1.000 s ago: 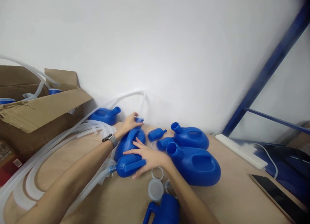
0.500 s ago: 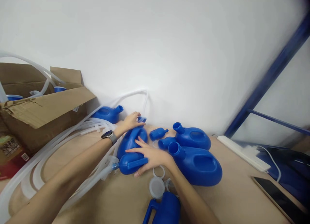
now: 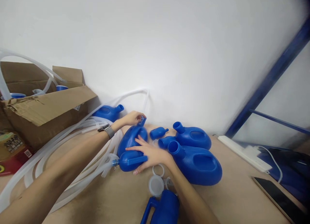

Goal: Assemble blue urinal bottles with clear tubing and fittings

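Observation:
My left hand [image 3: 134, 117], with a watch [image 3: 105, 128] on its wrist, is closed at the neck of a blue plastic bottle [image 3: 126, 142]. A clear tube [image 3: 146, 99] rises from that neck, and the fingers partly hide the joint. My right hand [image 3: 155, 155] has its fingers spread, the upper ones lying across this bottle. Its thumb is below a smaller blue handled container [image 3: 128, 165], whose handle reaches the palm. Another clear tube [image 3: 106, 167] is fitted to that container's left end.
Blue open-necked bottles [image 3: 197, 166] lie to the right, near a small blue piece [image 3: 158, 133]. A white lid [image 3: 156, 186] and a blue jug [image 3: 167, 208] are in front. Coiled tubing [image 3: 52, 153] and a cardboard box [image 3: 55, 104] occupy the left. A power strip [image 3: 243, 153] and phone [image 3: 276, 195] are right.
My left hand has turned at the bottle neck, its fingers now more curled, and its wrist has shifted slightly left and up. My right hand stays nearly where it was.

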Motion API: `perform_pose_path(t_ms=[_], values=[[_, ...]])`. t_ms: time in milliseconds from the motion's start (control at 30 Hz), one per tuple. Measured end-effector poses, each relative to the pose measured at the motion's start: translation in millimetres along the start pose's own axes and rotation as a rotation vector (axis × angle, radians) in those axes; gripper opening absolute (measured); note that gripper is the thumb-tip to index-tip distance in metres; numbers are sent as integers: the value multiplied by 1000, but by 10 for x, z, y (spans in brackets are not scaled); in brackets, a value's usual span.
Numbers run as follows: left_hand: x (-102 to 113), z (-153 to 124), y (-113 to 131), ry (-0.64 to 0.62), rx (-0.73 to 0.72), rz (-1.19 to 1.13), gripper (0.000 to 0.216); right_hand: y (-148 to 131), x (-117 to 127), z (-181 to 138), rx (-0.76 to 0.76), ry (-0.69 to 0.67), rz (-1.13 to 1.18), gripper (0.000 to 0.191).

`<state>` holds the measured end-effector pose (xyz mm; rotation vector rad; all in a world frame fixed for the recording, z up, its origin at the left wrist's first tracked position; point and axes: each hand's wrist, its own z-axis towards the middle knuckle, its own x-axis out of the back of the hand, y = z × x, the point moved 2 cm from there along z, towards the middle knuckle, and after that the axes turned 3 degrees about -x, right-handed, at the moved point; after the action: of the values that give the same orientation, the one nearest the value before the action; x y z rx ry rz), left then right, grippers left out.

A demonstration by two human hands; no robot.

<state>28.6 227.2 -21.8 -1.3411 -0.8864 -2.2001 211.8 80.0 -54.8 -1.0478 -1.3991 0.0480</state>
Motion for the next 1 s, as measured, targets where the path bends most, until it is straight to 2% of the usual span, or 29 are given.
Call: perform_pose_path(t_ms=[133,333,600,1000], values=[[20,-50,1,7,-38,56,45,-12,5,2,11,-3,1,117],[-51,-122,-8,6,-104,113,27,9,4,5,11,-1,-2,115],[-97,-150,-72,17,-180,178,33,33,-9,9,22,3,-3,113],[-22,-124,-95,-39,-225,205,22,92,-29,43,50,16,-40,117]])
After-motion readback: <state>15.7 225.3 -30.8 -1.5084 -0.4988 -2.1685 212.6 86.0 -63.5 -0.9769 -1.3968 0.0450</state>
